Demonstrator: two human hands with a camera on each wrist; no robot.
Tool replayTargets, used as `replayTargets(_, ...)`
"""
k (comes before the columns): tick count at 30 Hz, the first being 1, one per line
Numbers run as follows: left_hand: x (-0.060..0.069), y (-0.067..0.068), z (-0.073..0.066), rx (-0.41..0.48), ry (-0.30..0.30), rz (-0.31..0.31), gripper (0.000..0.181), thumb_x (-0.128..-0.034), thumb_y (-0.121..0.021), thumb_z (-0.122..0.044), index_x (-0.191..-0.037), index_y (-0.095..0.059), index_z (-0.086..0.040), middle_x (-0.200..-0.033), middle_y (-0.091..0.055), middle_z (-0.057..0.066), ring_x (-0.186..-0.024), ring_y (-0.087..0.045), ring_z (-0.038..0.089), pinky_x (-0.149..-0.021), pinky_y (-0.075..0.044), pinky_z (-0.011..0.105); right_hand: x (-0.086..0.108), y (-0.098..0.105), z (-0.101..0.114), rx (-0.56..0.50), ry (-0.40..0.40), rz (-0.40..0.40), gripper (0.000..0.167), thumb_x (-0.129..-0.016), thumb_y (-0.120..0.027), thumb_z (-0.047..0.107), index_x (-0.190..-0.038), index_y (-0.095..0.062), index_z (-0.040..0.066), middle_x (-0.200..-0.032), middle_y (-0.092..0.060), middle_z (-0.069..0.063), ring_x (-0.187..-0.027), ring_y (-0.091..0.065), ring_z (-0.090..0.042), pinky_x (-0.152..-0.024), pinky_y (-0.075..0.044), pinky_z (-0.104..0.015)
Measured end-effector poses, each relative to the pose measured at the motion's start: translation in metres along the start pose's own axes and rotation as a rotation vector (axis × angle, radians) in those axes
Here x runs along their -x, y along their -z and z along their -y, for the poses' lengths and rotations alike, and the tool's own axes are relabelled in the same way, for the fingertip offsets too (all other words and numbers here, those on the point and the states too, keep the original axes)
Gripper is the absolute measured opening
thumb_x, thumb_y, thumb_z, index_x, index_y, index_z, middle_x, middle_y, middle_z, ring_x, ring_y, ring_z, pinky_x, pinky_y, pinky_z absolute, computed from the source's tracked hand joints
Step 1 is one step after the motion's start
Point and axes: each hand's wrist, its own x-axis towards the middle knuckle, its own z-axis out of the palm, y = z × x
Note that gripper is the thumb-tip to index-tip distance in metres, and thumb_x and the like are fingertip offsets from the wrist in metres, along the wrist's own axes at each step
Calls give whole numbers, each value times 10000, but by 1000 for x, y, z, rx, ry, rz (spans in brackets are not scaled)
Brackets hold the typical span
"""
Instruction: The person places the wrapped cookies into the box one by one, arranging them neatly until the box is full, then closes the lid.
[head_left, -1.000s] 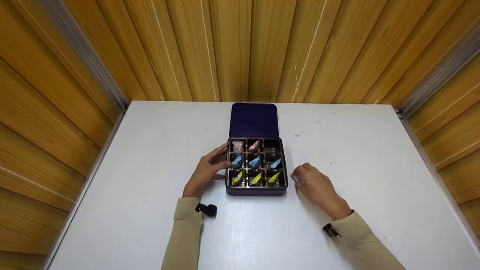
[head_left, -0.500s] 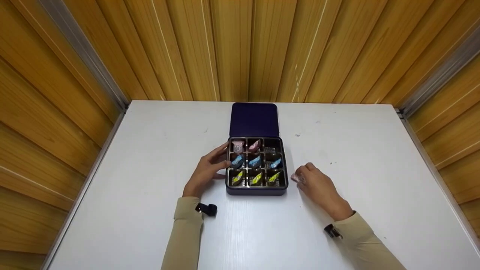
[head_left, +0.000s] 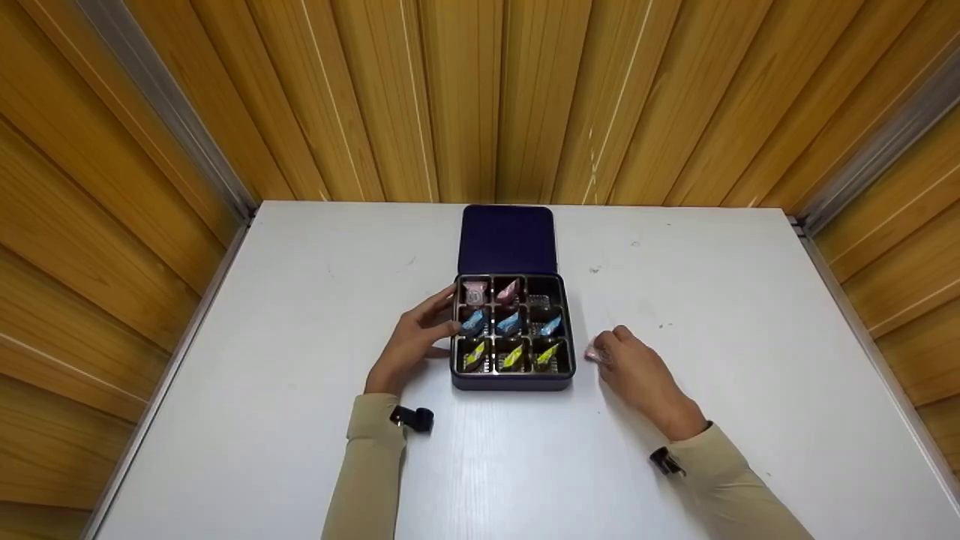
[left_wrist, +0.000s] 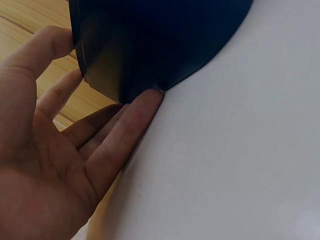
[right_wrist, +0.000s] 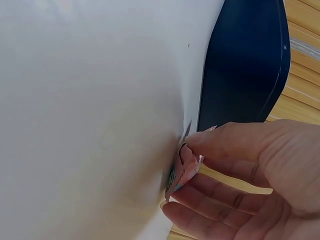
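A dark blue tin (head_left: pixel 512 381) lies with its lid (head_left: pixel 508 238) folded back. Its divided tray holds pink, blue and yellow-green wrapped candies; the far right compartment has none. My left hand (head_left: pixel 410 341) rests against the tin's left side, thumb at the rim. In the left wrist view, the fingers (left_wrist: pixel 127 127) touch the tin wall without wrapping round it. Just right of the tin, my right hand (head_left: pixel 637 375) pinches a pink wrapped candy (right_wrist: pixel 186 167) between thumb and fingers, low over the table. The fingers partly cover this candy in the head view.
The white table (head_left: pixel 337 300) carries the tin near its middle. Yellow wood-look panels (head_left: pixel 465 97) stand behind it and at both sides. A few small marks (head_left: pixel 594 269) show on the tabletop right of the lid.
My right hand has shifted very slightly, and more of the pink candy shows between its fingers. The left hand and the tin have stayed in place.
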Motion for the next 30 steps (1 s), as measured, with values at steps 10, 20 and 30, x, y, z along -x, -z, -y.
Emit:
replayTargets(10,1,0,0,-32,2,-21,707,-965,-769,-125,-1605,-511,-275,-1549,-551,120,-1345,-589,314,-815,-645,521,1,-5,-6,19,83,-61,284,-813,-753,-152,-1042,-688,4,-962,-603,-103,-860,-644,-334,-700,-583,-482)
replayTargets(20,1,0,-1,0,4,-13,705,-969,-755,-102,-1605,-509,-281,-1557,-539,130,-1308,-609,354,-788,-650,528,-1,-5,-9,0,61,-58,267,-839,-710,-142,-1067,-684,-5,-996,-614,-120,-871,-664,-327,-732,-589,-484)
replayTargets(30,1,-1,-1,-8,-2,-12,703,-973,-747,-88,-1611,-503,-259,-1545,-549,140,-1303,-612,347,-790,-649,530,-1,-1,-10,-1,18,-16,262,-875,-755,-102,-1117,-683,-32,-1031,-627,-138,-828,-684,-309,-715,-592,-478)
